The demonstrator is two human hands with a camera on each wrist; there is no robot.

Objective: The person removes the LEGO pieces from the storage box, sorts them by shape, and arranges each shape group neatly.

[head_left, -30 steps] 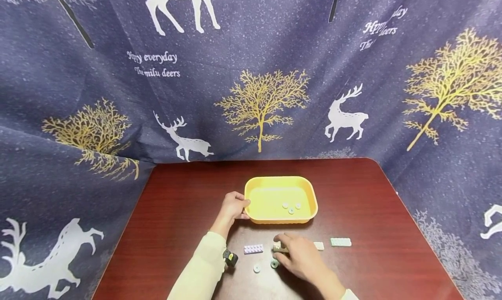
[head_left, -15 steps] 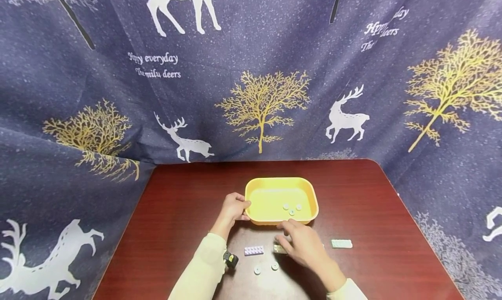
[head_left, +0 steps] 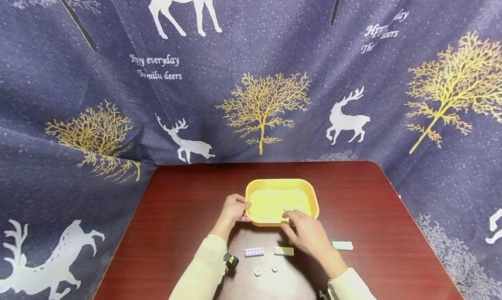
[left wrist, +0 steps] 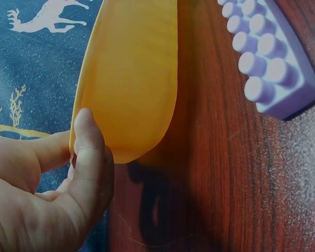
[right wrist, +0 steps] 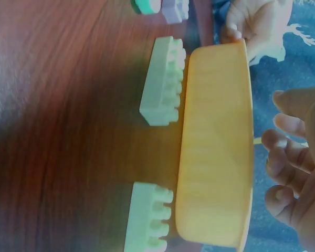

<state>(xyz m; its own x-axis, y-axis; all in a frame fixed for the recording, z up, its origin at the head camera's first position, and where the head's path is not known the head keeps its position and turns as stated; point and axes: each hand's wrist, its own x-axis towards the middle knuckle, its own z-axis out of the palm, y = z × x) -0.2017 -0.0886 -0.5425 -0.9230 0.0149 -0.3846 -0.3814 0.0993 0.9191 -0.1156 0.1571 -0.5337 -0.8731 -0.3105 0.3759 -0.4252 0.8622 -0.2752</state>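
Note:
My left hand (head_left: pixel 234 208) grips the left end of a yellow plastic tray (head_left: pixel 280 183), its thumb and fingers pinching the rim in the left wrist view. Over the tray's front right rim hovers my right hand (head_left: pixel 307 232), fingers loosely bent and the thumb apart from them. The right wrist view shows nothing between these fingers (right wrist: pixel 278 197). Two small pale round pieces (head_left: pixel 286 208) show inside the tray near the right fingertips, which cover the spot beside them. In front of the tray lie a purple toy brick (head_left: pixel 254 252) and a pale green-yellow toy brick (head_left: pixel 284 251).
Two more small round pieces, one at left (head_left: pixel 257 271) and one at right (head_left: pixel 275 268), lie nearer the table's front. A mint-green brick (head_left: pixel 342 246) lies right of my right forearm. A dark patterned curtain (head_left: pixel 196 90) hangs behind the wooden table (head_left: pixel 188 186).
My right hand has moved from above the green-yellow brick forward to the tray's front rim, uncovering that brick. The left hand has stayed on the tray.

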